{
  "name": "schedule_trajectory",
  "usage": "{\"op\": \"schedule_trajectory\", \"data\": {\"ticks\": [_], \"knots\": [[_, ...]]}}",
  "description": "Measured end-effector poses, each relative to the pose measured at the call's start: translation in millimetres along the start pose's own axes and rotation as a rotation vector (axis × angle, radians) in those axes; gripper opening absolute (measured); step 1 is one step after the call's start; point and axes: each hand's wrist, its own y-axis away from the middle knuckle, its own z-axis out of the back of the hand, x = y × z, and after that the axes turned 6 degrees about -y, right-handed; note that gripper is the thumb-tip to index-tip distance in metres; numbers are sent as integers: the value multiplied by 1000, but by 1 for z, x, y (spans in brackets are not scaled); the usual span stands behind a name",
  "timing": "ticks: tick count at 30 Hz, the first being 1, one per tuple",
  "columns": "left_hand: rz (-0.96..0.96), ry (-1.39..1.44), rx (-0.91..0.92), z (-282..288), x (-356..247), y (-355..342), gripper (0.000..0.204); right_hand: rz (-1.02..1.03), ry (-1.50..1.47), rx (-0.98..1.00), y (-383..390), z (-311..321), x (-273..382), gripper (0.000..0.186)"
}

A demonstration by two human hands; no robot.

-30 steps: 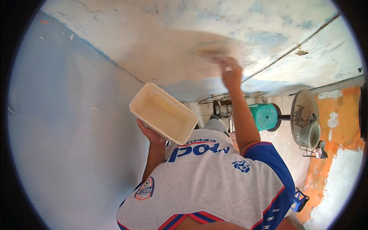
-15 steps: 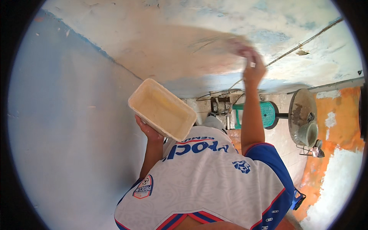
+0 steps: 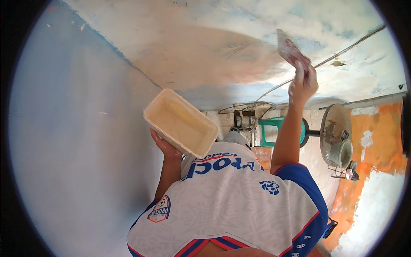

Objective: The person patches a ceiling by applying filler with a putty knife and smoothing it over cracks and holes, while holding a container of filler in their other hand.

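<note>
My left hand (image 3: 166, 145) supports a cream-coloured rectangular tub (image 3: 182, 122) from its lower left side, in front of my chest. The tub is tilted, its opening facing up, and its inside walls are coated in a pale beige residue. Raised to the upper right, my right hand (image 3: 304, 83) is closed around the handle end of a putty knife (image 3: 293, 49). Its flat blade points up and left, close to the wall (image 3: 205, 47); whether it touches cannot be told. A tan patch with scratch-like streaks lies on the wall left of the blade.
A pale blue wall (image 3: 81, 128) meets the patchy wall at a corner on the left. A dark cable (image 3: 351, 45) runs along the wall. Below are a green plastic stool (image 3: 269, 130), a round table (image 3: 332, 118) with a bucket (image 3: 341, 154), and an orange-and-white wall (image 3: 376, 141).
My right hand has moved right and slightly down with the putty knife, which shows more plainly now. The left hand and tub stay nearly where they were.
</note>
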Motion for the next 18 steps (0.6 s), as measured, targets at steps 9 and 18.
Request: {"op": "schedule_trajectory", "data": {"ticks": [9, 18], "knots": [[28, 27, 25, 4, -2, 0, 76, 384, 396, 519, 39, -47, -33, 13], [-16, 8, -12, 1, 4, -2, 77, 45, 93, 502, 68, -42, 11, 7]]}}
